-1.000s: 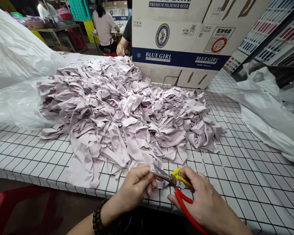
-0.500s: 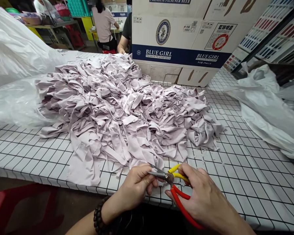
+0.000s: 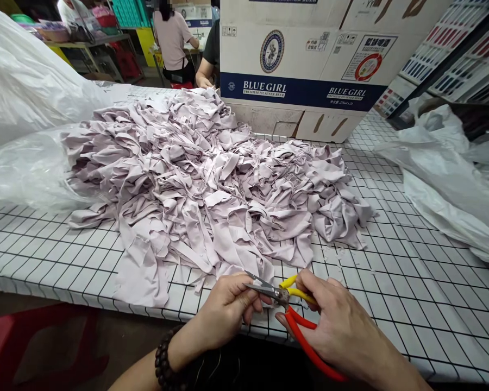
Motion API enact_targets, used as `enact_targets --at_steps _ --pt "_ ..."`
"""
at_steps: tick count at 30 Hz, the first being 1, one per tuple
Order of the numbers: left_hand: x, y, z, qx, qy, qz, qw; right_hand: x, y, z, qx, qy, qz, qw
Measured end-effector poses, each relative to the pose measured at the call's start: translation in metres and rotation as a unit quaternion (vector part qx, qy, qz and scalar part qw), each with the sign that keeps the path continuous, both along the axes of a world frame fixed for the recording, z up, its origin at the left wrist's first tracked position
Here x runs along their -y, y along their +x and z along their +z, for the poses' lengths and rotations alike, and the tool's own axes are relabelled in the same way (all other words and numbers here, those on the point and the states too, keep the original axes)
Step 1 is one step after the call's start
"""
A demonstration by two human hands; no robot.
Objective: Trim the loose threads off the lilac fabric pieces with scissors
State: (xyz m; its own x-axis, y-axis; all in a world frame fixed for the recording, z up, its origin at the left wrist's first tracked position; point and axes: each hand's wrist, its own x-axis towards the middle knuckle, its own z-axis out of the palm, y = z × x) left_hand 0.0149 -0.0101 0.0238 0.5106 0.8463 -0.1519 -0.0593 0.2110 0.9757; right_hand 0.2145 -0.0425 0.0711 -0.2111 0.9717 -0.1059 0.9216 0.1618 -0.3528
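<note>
My right hand (image 3: 338,326) grips a pair of scissors (image 3: 282,296) with one red and one yellow handle. Its slim blades point left, slightly apart, and their tips reach the fingers of my left hand (image 3: 226,307). Those fingers are pinched together at the edge of a pale mauve piece of fabric (image 3: 252,267); the exact grip is partly hidden behind the blades and knuckles. Just beyond both hands spreads a big heap of pale mauve fabric pieces (image 3: 187,168), tangled and crumpled.
The table wears a white cloth with a black grid (image 3: 391,282). Behind the heap stands a Blue Girl beer carton (image 3: 293,60). Plastic bags lie at left (image 3: 28,81) and right (image 3: 452,179). A red stool (image 3: 20,336) is at lower left. Other people sit farther back.
The view has shifted very slightly. My hands and the scissors stay almost where they were, the red handle swinging a touch outward.
</note>
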Motion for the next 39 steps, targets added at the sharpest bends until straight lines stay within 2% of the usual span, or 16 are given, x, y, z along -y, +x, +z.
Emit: enact_targets --at_steps 10,24,33,36,39 --pt "0.002 -0.001 0.000 0.019 -0.026 0.001 0.999 0.002 0.002 -0.012 0.010 -0.024 -0.010 1.000" --pt "0.005 -0.003 -0.001 0.045 -0.068 -0.010 0.997 -0.003 0.004 -0.014 -0.050 -0.076 -0.003 0.996" --pt "0.004 -0.006 0.001 0.032 -0.099 -0.032 0.994 -0.002 0.007 -0.025 -0.059 -0.001 0.018 0.998" --pt "0.002 -0.008 0.000 0.037 -0.086 -0.032 0.995 -0.001 0.022 -0.029 -0.089 -0.006 -0.032 0.995" --pt "-0.001 -0.008 -0.001 0.052 -0.084 -0.018 0.995 0.003 0.056 -0.039 -0.066 0.015 -0.169 0.983"
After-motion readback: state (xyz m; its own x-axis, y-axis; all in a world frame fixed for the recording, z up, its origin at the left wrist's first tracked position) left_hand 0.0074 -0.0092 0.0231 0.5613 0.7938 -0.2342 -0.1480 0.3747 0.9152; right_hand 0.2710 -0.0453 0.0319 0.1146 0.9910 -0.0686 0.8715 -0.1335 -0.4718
